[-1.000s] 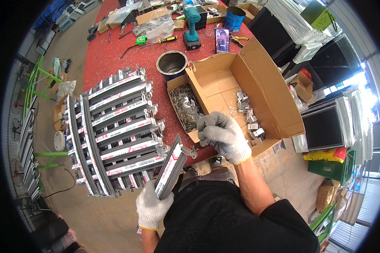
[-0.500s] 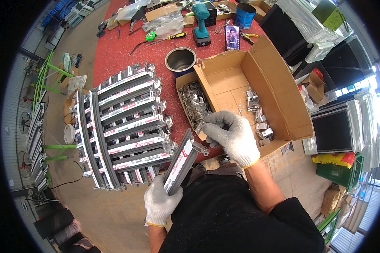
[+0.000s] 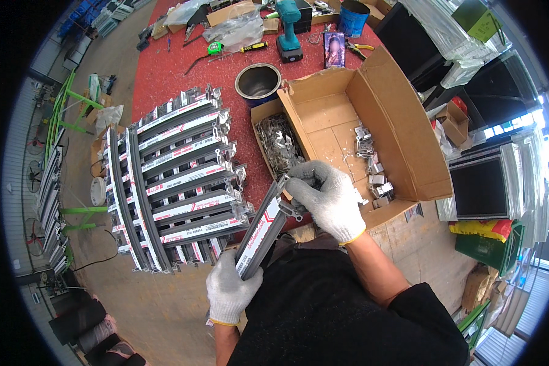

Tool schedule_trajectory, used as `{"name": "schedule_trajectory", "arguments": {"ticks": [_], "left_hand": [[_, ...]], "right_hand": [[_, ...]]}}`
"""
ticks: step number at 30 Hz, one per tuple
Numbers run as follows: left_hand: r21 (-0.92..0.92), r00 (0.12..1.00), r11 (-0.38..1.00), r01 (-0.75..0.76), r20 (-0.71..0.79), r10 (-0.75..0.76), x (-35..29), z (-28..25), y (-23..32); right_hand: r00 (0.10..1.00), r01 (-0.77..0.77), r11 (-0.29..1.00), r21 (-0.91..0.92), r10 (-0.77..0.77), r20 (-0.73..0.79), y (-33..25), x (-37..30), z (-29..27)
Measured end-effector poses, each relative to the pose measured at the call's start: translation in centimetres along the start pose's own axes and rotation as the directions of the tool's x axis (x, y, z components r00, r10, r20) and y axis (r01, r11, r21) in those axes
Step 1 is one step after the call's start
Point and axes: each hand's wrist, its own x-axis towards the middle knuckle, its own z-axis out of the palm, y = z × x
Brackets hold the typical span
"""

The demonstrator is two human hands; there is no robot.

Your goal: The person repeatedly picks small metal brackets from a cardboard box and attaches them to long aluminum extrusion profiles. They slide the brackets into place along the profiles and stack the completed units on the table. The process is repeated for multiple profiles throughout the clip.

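My left hand (image 3: 233, 293), in a white knit glove, is closed around the lower end of a dark grey metal profile (image 3: 259, 238) with a white and red label strip. The profile slants up to the right, and a small metal fitting (image 3: 291, 210) sticks out at its top end. My gloved right hand (image 3: 331, 200) pinches a small metal clip (image 3: 282, 180) at that top end; the fingers partly hide it. Just beyond lies a narrow cardboard box of metal clips (image 3: 279, 145). To the left, similar profiles (image 3: 183, 168) are stacked crosswise on the red table (image 3: 219, 73).
A large open cardboard box (image 3: 402, 122) holding several metal brackets (image 3: 379, 188) stands right of the clips. Behind are a round metal pot (image 3: 258, 82), a teal cordless drill (image 3: 288, 30), a phone (image 3: 334, 50), a tape measure (image 3: 215, 49) and a blue bucket (image 3: 352, 19).
My right hand has moved slightly left with the clip, from the narrow box's near edge to the profile's top end. My left hand holds the profile almost where it was.
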Motion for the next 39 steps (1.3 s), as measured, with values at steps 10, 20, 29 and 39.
{"name": "schedule_trajectory", "arguments": {"ticks": [10, 20, 29, 39], "left_hand": [[0.031, 0.998, 0.999, -0.036, 0.046, 0.035, 0.5, -0.5, -1.1], [-0.038, 0.999, 0.999, 0.040, 0.034, -0.038, 0.9, -1.3, -1.1], [-0.103, 0.993, 0.988, 0.112, -0.011, -0.114, 0.4, -1.7, -3.1], [-0.073, 0.989, 0.988, 0.138, 0.058, -0.134, -0.6, -1.9, -5.7]], "right_hand": [[0.976, 0.201, 0.973, -0.109, -0.189, 0.109, -0.1, 0.6, -0.3], [0.971, 0.096, 0.995, 0.034, -0.101, 0.216, -0.1, 0.5, 1.3], [0.998, 0.024, 0.933, -0.358, -0.004, 0.056, 11.3, -4.3, 2.6], [0.984, 0.118, 0.764, -0.634, -0.176, -0.028, 19.0, -2.0, 5.4]]}}
